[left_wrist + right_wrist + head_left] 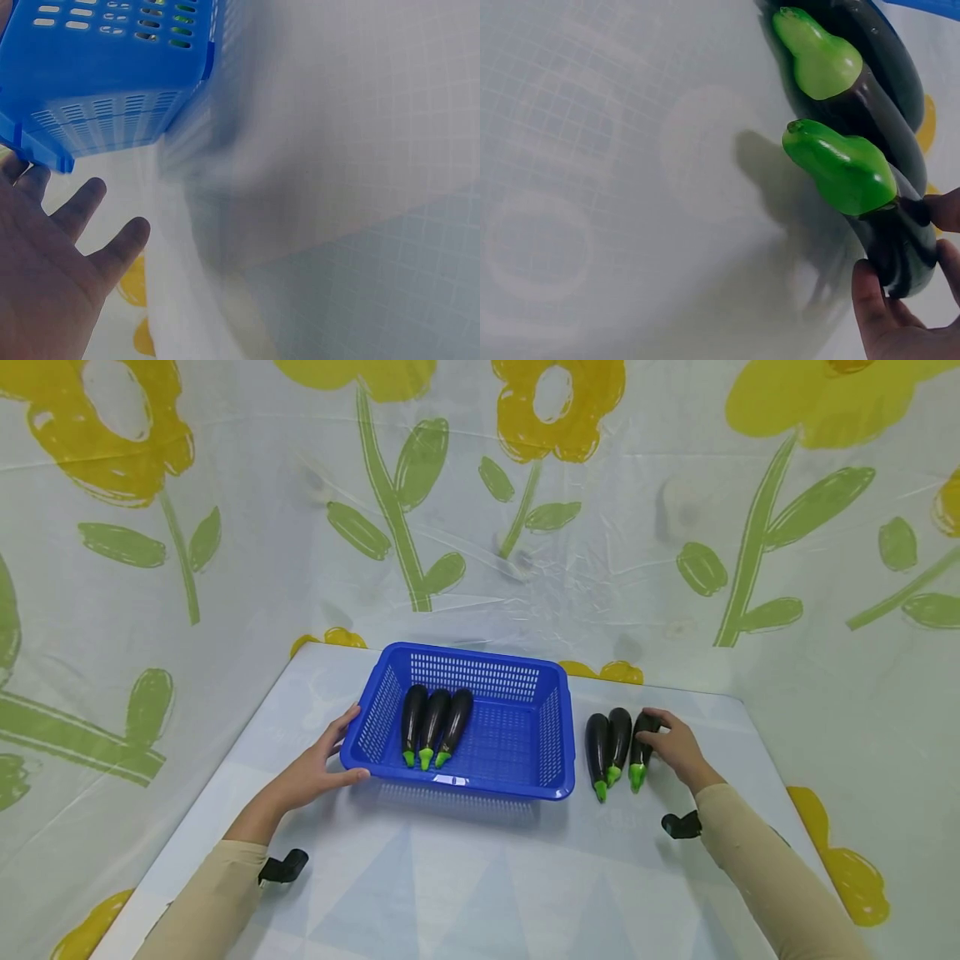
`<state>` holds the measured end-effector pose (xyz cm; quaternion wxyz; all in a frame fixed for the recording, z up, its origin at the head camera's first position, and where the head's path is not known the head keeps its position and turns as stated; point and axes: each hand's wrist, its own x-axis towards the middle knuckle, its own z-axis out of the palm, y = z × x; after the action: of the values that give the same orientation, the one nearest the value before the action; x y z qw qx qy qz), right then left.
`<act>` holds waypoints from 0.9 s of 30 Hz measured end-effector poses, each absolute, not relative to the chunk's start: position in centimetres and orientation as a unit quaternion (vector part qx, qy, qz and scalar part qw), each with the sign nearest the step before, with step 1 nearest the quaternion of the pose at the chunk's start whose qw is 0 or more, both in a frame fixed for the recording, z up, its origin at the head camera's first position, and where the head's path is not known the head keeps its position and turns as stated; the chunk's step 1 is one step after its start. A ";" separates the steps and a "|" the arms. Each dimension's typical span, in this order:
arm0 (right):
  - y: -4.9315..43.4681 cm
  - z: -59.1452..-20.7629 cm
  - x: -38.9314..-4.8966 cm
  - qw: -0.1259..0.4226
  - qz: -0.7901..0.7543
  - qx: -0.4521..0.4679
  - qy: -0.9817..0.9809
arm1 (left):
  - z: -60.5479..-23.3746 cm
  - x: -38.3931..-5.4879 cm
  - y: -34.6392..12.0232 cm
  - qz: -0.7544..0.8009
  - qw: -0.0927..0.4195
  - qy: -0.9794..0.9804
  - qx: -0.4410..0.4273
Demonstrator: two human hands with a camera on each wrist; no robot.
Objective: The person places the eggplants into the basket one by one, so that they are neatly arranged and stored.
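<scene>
A blue plastic basket (491, 789) with slotted walls stands on the table, three dark eggplants (435, 722) with green stems lying side by side at its left. My left hand (311, 777) is at the basket's left front corner, fingers spread along the outside and thumb by the front rim. In the left wrist view, the left hand (56, 247) has its fingertips right at the basket's rim. To the right of the basket, my right hand (678, 747) grips an eggplant (892, 240) between thumb and fingers, its green stem toward me. Two more eggplants (607, 747) lie just left of it.
The table (480, 877) has a pale cover with light blue triangles. Behind and beside it hangs a curtain (630, 568) printed with yellow flowers and green leaves. A black wrist mount (285, 866) sticks out from the left sleeve, another (681, 825) from the right.
</scene>
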<state>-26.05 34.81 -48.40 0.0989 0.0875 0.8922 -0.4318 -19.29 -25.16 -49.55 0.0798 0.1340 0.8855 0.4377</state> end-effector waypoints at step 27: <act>32.4 -46.3 -26.8 0.080 -0.440 0.038 0.894 | -49.5 -19.3 -25.2 0.439 0.080 0.884 0.139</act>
<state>-26.79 32.41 -46.27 0.0798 0.0380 0.8937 -0.4400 -19.26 -25.22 -49.55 0.0798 0.1394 0.8840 0.4390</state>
